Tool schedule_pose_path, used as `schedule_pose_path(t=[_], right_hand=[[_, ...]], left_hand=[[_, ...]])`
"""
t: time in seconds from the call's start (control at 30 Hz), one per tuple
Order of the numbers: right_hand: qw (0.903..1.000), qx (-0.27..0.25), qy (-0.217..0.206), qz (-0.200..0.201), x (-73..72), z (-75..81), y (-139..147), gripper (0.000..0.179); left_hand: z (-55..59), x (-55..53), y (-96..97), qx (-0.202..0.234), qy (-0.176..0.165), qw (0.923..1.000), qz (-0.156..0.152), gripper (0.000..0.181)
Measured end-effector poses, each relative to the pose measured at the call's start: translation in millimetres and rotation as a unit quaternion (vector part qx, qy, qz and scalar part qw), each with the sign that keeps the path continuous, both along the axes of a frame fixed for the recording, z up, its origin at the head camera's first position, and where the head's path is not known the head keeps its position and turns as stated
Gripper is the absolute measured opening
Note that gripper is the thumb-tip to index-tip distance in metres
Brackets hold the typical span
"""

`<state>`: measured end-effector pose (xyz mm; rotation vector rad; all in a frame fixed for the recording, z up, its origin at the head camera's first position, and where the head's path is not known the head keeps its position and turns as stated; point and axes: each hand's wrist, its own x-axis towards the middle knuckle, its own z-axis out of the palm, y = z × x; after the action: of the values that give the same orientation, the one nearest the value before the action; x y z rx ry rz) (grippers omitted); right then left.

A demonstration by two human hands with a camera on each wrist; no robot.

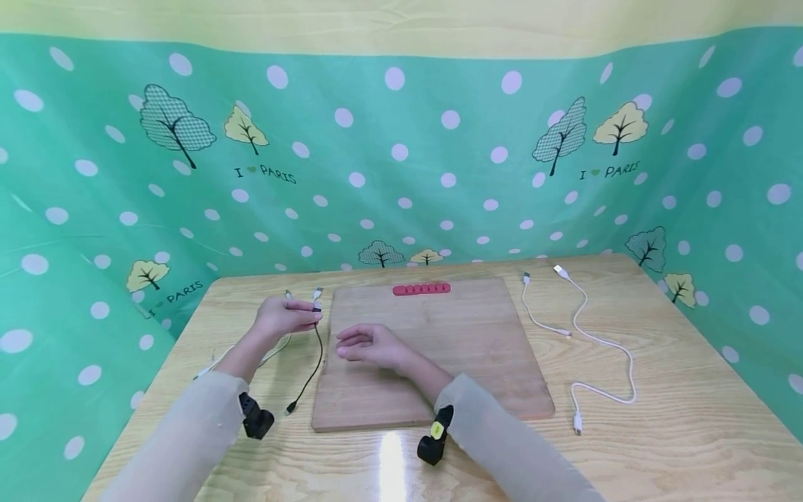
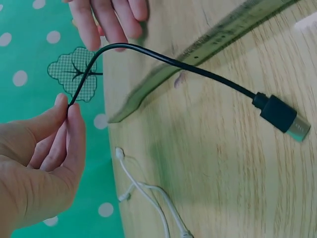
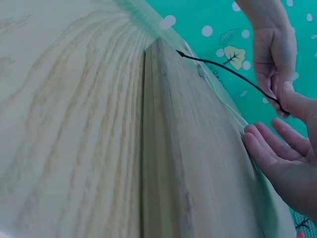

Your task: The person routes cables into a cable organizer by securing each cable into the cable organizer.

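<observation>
In the head view, a green dotted cloth (image 1: 401,188) fills the background above a wooden table (image 1: 684,418). Left of centre, we see the left hand (image 1: 282,317) pinching a thin black cable (image 1: 322,352) near its upper end, the rest hanging beside the board (image 1: 433,348); the right hand (image 1: 375,346) hovers over the board, fingers relaxed, holding nothing.

In the left wrist view, the cable arches from the pinch at left to a plug (image 2: 278,113) at right. We judge it light, pliant and slightly springy, best gripped by the plug's stiff housing rather than the slim cord.

In the right wrist view, we find the right hand's fingers loosely extended at lower right, below the left hand's pinch.
</observation>
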<state>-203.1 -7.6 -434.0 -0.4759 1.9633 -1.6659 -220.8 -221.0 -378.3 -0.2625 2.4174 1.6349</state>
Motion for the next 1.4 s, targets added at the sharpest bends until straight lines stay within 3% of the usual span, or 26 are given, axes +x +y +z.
schedule_pose_path(t=[0.4,0.67,0.9,1.1,1.27,1.4], right_hand=[[0.9959,-0.064,-0.059,0.025,12.6,-0.2,-17,0.042],[0.9852,-0.126,-0.108,0.043,18.7,-1.7,-25,0.037],[0.9817,-0.142,-0.117,0.048,19.9,-4.4,-27,0.036],[0.9795,-0.159,-0.122,0.016,20.1,-6.0,-28,0.034],[0.9776,-0.161,-0.125,-0.052,22.5,-2.4,-29,0.029],[0.9693,-0.167,-0.139,-0.115,23.2,-0.8,-27,0.028]], left_hand=[[8.8,-3.6,10.4,0.005,-0.020,0.9997,0.014,0.043],[19.0,-8.1,15.9,0.010,-0.010,0.9999,0.007,0.042],[30.6,-13.0,22.2,0.002,0.006,1.0000,0.001,0.042],[38.9,-19.0,25.7,-0.006,0.022,0.9997,-0.002,0.041],[42.2,-27.4,30.6,0.019,0.013,0.9997,0.003,0.043],[44.1,-32.6,37.5,0.028,0.008,0.9996,0.008,0.043]])
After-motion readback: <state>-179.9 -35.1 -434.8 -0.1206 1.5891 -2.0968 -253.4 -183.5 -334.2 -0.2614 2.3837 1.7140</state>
